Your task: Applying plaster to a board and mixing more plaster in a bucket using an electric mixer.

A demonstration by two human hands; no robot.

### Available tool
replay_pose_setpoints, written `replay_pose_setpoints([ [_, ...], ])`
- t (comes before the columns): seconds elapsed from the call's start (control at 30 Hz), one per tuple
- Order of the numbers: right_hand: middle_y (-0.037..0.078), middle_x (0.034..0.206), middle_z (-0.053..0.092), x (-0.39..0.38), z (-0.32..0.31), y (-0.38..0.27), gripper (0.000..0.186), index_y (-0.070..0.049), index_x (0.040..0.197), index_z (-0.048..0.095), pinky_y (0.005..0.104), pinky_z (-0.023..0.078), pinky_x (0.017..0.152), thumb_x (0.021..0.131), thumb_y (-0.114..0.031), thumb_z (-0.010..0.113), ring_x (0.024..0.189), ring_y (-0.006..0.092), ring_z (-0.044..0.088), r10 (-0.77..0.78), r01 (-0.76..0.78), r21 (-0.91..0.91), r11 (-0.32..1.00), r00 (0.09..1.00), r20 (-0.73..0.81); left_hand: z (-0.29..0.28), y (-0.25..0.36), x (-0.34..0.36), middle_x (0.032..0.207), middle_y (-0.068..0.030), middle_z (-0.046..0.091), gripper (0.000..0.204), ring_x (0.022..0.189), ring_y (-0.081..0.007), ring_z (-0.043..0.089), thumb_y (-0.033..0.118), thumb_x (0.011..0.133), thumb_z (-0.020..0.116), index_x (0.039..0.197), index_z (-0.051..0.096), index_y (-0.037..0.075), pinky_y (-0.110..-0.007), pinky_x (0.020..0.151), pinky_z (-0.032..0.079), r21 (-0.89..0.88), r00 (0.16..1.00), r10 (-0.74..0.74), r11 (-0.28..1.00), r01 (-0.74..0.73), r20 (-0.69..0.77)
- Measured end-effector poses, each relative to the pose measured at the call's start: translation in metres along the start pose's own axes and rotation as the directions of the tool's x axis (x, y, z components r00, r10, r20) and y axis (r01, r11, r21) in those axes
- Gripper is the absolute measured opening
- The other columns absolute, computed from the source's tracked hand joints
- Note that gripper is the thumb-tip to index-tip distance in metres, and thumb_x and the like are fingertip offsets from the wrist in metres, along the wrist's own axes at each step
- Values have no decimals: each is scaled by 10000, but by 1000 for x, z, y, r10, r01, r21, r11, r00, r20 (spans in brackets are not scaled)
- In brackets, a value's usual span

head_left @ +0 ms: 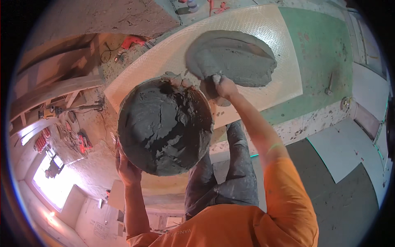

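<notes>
Wet grey mortar fills a round bucket (122, 119), tilted so that its mouth faces me. My left hand (128, 166) grips the bucket low on its left side, with the fingers partly hidden behind it. A thick oval heap of mortar (242, 61) lies spread on a pale, textured panel (255, 20). Closed round the handle of a trowel (209, 87), my right hand (226, 87) is at the heap's near left edge, beside the bucket rim. Mortar coats the trowel, so its outline is hard to make out.
A green board (319, 53) lies under the panel, with a small tool (329, 84) on it. A red power tool (132, 42) lies beyond the panel's left edge. Wooden framing (57, 95) stands at the left, and light sheets (343, 144) lie at the right.
</notes>
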State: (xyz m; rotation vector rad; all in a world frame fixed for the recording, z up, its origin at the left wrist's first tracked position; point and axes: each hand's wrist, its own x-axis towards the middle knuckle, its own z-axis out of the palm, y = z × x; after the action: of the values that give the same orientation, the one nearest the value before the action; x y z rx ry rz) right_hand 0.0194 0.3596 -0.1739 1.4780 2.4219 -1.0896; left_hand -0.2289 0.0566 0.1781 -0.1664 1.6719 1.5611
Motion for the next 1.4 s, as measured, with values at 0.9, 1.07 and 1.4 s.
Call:
replay_pose_setpoints([
  [0.9, 151, 985, 732, -82, -70, 109, 390, -74, 1006, 669, 502, 565, 737, 1019, -402, 460, 918, 333, 712, -252, 312, -296, 903, 942, 224, -22, 14, 40, 1435, -163, 565, 493, 1317, -316, 551, 345, 1076, 444, 1435, 497, 10, -457, 1128, 445, 65, 999, -52, 997, 51, 14],
  [1.07, 161, 801, 702, -68, -134, 220, 453, -75, 1042, 652, 497, 545, 638, 1037, -464, 419, 753, 353, 703, 61, -93, -493, 865, 995, -80, -17, 25, 31, 1354, -165, 604, 418, 1240, -301, 598, 281, 1071, 464, 1376, 525, 1, -440, 1072, 486, 45, 1000, -28, 999, 29, -11],
  [1.4, 268, 1077, 705, -193, 9, 91, 529, -25, 1127, 608, 534, 536, 838, 996, -528, 511, 992, 424, 697, 381, -391, 297, 871, 920, 94, -49, 24, 29, 1422, -167, 570, 465, 1294, -316, 570, 304, 1071, 435, 1423, 511, 10, -463, 1115, 457, -42, 994, -101, 994, 100, -43],
])
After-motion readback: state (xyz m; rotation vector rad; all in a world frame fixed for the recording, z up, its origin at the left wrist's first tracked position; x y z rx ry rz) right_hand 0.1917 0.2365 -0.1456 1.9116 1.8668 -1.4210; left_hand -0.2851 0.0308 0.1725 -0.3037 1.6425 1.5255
